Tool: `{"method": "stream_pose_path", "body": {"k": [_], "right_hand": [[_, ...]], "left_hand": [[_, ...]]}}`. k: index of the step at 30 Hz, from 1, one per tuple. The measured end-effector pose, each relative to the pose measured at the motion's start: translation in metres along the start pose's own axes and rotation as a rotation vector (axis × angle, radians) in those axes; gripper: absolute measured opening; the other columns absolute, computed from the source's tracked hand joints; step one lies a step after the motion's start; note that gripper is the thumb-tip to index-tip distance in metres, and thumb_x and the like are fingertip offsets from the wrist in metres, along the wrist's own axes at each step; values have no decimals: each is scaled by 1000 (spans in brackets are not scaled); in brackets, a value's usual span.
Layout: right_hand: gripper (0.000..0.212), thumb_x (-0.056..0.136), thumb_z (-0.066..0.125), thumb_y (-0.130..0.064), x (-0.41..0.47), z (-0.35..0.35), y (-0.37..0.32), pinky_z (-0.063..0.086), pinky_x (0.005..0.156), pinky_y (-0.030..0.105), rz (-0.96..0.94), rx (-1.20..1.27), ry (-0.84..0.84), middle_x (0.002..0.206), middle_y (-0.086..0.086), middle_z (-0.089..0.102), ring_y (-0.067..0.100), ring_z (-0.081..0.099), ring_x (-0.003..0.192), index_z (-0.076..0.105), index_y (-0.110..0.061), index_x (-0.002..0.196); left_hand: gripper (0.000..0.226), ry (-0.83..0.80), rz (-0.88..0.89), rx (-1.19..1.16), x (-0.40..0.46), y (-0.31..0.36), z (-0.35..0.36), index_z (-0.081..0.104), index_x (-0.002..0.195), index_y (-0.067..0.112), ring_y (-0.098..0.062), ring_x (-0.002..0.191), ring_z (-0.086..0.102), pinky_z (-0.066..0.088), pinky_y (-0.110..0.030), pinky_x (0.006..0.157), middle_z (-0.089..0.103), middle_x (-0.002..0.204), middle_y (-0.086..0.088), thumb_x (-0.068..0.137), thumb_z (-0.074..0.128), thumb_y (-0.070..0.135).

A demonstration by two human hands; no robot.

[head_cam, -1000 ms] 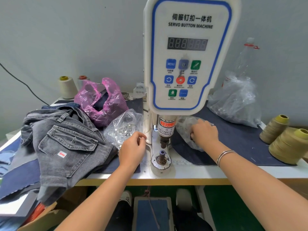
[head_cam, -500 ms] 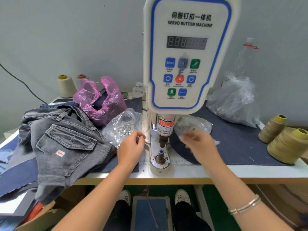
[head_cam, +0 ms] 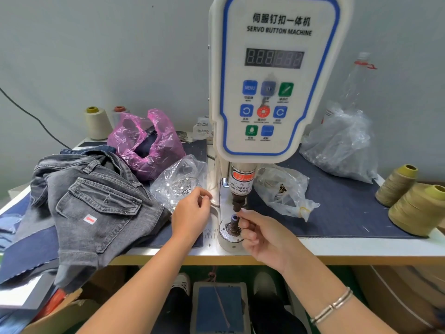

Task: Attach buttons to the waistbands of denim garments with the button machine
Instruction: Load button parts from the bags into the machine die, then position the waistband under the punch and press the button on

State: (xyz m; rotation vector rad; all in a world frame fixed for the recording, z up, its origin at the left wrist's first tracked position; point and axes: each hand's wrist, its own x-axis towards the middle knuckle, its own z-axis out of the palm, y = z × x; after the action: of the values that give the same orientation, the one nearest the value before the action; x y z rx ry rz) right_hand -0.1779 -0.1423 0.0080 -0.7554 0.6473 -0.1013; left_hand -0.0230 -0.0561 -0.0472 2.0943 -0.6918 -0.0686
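Note:
The white servo button machine [head_cam: 277, 80] stands at the table's middle, its punch [head_cam: 237, 203] above the lower die post [head_cam: 234, 224]. My right hand [head_cam: 262, 237] pinches a small fastener piece with thumb and forefinger at the top of that post. To the left of the machine base hovers my left hand [head_cam: 191, 215], fingers curled and thumb against forefinger as on a small button that is mostly hidden. Just behind it lies a clear bag of silver buttons [head_cam: 179, 182]. A grey denim garment [head_cam: 96, 203] is heaped on the table's left side.
A second clear bag of small parts [head_cam: 284, 191] lies right of the punch. A pink bag [head_cam: 147, 143] and a cream thread cone [head_cam: 96, 122] stand at the back left. A big clear bag [head_cam: 342, 145] and olive thread cones [head_cam: 419, 208] are on the right. Below is a foot pedal [head_cam: 218, 307].
My right hand left the clear bag on the right and came down to the lower die post with a small piece. My left hand stayed by the button bag.

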Motion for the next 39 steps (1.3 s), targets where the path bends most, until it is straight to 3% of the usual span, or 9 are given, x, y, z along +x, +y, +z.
{"method": "stream_pose_path", "body": {"k": [5,14,24,28,30,32,35,37,39], "right_hand": [[29,68,72,-13,2,-3,0,37,32,17,32,79,-33,62,6,56,9,46,36,63,-1,92],[16,71,71,-10,-4,-1,1,38,31,17,60,184,-25,60,8,57,9,46,34,70,2,81],[23,66,71,-11,-18,12,-2,40,31,15,87,296,-5,57,6,57,8,49,35,67,3,84],[26,69,69,-15,-26,7,10,42,32,16,57,263,5,61,6,57,8,49,37,74,1,89],[28,67,70,-15,-30,6,19,40,33,16,42,174,5,62,6,56,9,48,40,77,-1,91],[30,66,72,-15,-31,7,29,39,35,17,51,98,-16,63,6,56,10,47,43,77,-3,93],[26,68,72,-15,-27,14,39,40,39,18,54,7,-64,66,7,56,12,48,46,77,-4,92],[20,73,71,-15,-23,22,41,41,41,19,29,-76,-90,67,7,57,12,50,48,77,-6,89],[15,85,65,-13,-18,29,41,42,44,19,-8,-158,-103,69,7,57,12,50,51,78,-7,90]], "left_hand": [[17,3,2,1,0,0,0,59,86,31,-12,62,56,38,-29,54,58,64,8,96,49,23],[17,8,2,3,1,-1,1,59,86,33,-10,61,55,37,-29,52,58,64,9,96,49,24],[14,-85,72,4,-7,8,-12,60,96,29,-13,70,56,46,-36,64,58,73,10,94,51,19],[18,140,423,419,-7,8,-46,66,101,20,-20,94,55,35,-35,79,59,101,3,83,65,19],[39,147,336,706,-1,5,-69,59,118,22,-25,112,47,30,-39,86,51,123,-2,81,66,31],[55,41,115,915,5,-3,-91,44,131,22,-26,123,38,30,-41,93,41,136,-4,84,59,46],[46,-121,-47,974,6,-10,-106,45,125,18,-27,120,44,42,-42,87,54,126,-4,92,51,49],[27,-186,-23,884,2,-11,-103,49,120,18,-30,107,56,46,-39,77,62,115,-6,98,43,32],[22,-234,30,897,-5,-11,-93,52,114,18,-30,93,61,42,-35,68,63,106,-7,97,38,18]]}}
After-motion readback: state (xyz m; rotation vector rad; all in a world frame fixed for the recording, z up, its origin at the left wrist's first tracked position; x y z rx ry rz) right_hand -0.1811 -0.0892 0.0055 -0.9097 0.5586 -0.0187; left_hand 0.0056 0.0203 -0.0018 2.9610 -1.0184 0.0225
